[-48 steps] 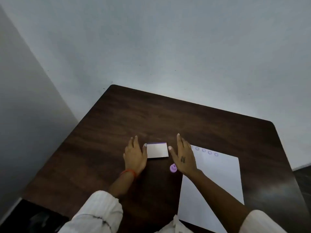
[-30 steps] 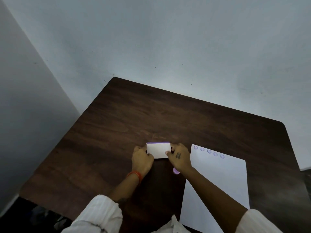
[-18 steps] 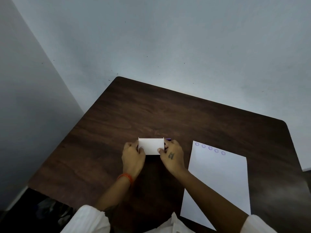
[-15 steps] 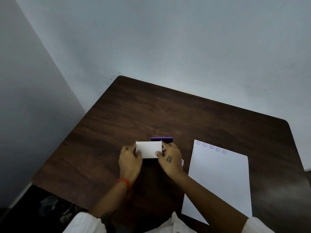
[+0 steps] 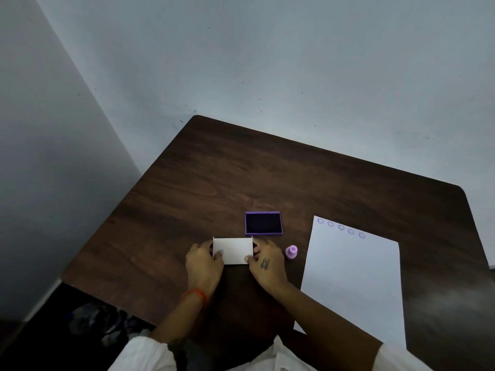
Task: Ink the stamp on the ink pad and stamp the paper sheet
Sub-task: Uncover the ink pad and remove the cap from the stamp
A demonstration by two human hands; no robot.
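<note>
1. Both hands are on the white lid [image 5: 232, 250]: the left hand [image 5: 204, 266] pinches its left end, the right hand [image 5: 267, 265] pinches its right end, thumbs on top.
2. To do this well, I'd say set the lid flat on the table [image 5: 203, 183], nearer the front edge than the pad and clear of the sheet, so it can't smear.
3. The ink pad [image 5: 263, 223] lies open just beyond the lid, mid-table; its purple tray holds a dark, near-black pad surface that fills the frame.
4. The small lilac stamp [image 5: 291, 252] stands untouched just right of the right hand, between pad and paper.
5. The paper sheet [image 5: 353, 282] lies toward the right edge, with five purple ring marks along its far edge.
6. Next, probably, the right hand lets go and takes the stamp.
</note>
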